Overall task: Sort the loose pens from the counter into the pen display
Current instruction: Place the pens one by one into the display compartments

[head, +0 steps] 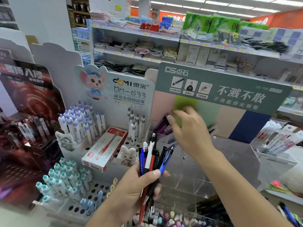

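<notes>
My left hand [131,189] grips a bundle of loose pens [153,161], blue, red, black and white, held upright in front of me. My right hand [188,128] reaches forward over the clear tiered pen display [196,169] under the green DS header card [221,89]. Its fingers are pinched around a dark purple pen [164,124] at the display's upper left compartment, where a few similar pens lie. The hand is motion-blurred, and its fingers hide part of that pen.
A white DOMI pen stand [91,149] with purple-capped and teal-capped pens stands at left, a red-and-white pen box [105,148] lying on it. A dark display [27,128] is far left. Clear bins of pens [277,141] sit at right, store shelves behind.
</notes>
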